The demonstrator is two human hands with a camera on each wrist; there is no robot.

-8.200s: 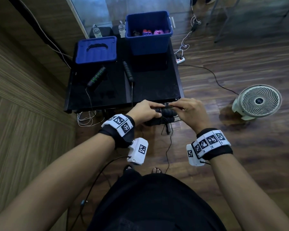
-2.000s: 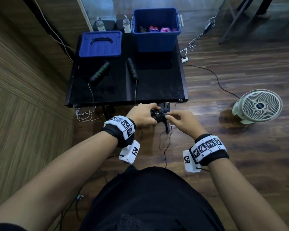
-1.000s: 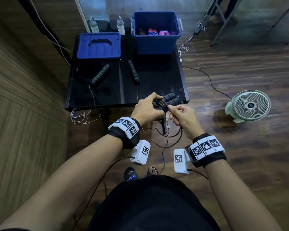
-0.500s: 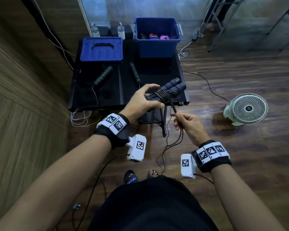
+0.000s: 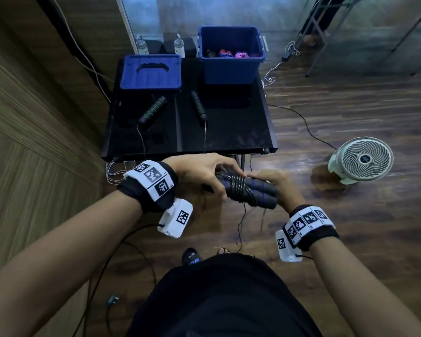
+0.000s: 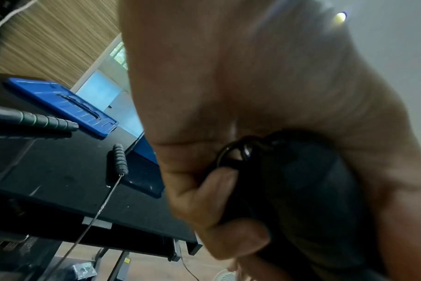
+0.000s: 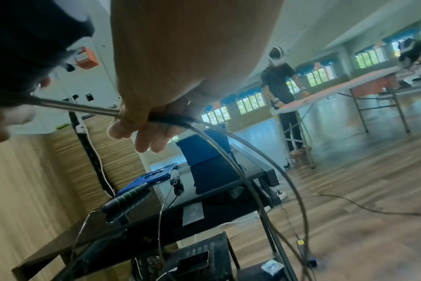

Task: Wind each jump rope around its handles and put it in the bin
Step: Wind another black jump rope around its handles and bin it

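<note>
Left hand (image 5: 199,175) curled round one end of the paired black handles (image 5: 258,197), held in mid-frame just below the bench (image 5: 229,132) near edge, above open floor. Several turns of black rope (image 5: 238,187) wound round handle middle; loose tail hanging toward lower centre. Right hand (image 5: 277,184) blurred at handles' right end; in wrist view, grip pinching the rope (image 7: 156,118), slack looping off right. Blue bin (image 5: 230,69) at bench far edge, upper centre, wound ropes inside. Lid (image 5: 151,71) flat to its left. Second rope's two handles (image 5: 153,111) lying apart mid-bench, cords running over near edge. Fan (image 5: 363,159) on floor, right of frame, well apart.
</note>
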